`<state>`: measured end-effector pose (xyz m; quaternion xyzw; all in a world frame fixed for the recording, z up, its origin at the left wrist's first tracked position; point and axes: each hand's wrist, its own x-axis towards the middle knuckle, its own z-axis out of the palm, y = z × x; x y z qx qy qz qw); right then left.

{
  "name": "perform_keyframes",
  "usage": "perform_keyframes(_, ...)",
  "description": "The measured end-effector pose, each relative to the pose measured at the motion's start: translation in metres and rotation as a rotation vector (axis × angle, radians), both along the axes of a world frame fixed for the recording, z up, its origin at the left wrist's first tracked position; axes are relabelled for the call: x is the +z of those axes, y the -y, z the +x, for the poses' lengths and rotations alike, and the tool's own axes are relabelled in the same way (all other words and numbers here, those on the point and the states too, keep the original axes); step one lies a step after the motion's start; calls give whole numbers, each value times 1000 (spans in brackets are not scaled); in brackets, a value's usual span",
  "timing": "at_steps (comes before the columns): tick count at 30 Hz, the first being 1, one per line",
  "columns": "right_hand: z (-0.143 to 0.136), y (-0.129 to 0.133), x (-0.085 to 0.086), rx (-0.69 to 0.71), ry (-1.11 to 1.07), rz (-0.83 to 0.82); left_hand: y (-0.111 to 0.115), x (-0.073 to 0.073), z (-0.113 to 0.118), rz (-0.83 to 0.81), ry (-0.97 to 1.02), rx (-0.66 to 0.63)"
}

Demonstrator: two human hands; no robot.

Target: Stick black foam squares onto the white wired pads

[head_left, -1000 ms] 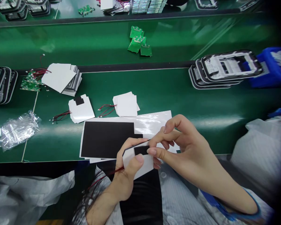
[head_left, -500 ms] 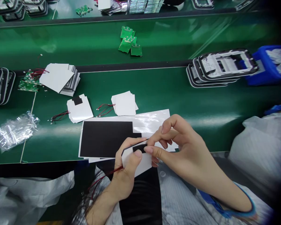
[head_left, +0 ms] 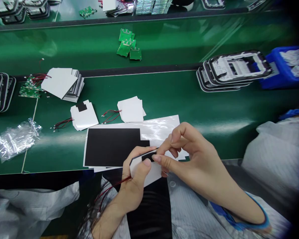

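My left hand [head_left: 136, 179] grips a thin white square panel [head_left: 151, 176] with red and black wires, its thumb pressing on the face. A black sticker [head_left: 147, 156] lies along the panel's upper edge. At the right end of that sticker, my right hand [head_left: 186, 149] pinches with thumb and index finger, its other fingers curled. Under and behind my hands is a sheet with black sticker material [head_left: 112, 147] on white backing [head_left: 161, 126]. Beyond it lie a few wired white panels [head_left: 132, 110] and another small stack [head_left: 86, 118] with a black sticker on top.
A taller stack of wired panels [head_left: 61, 83] stands back left beside green circuit boards [head_left: 30, 89]. Clear plastic film [head_left: 18, 139] lies at left. Black-and-white frames [head_left: 234, 69] are stacked at right near a blue bin [head_left: 274, 71]. More circuit boards [head_left: 127, 43] rest on the green belt.
The circuit boards on the belt have shifted left. Both hands keep nearly the same hold on the panel and the sticker; the view has moved slightly.
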<state>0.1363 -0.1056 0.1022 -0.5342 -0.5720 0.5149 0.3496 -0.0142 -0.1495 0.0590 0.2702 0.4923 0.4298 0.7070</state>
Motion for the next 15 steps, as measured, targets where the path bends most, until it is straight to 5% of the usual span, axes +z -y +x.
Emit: perform_keyframes(15,1,0,-7,28,344,56,-4,2,-4,-20,56,36)
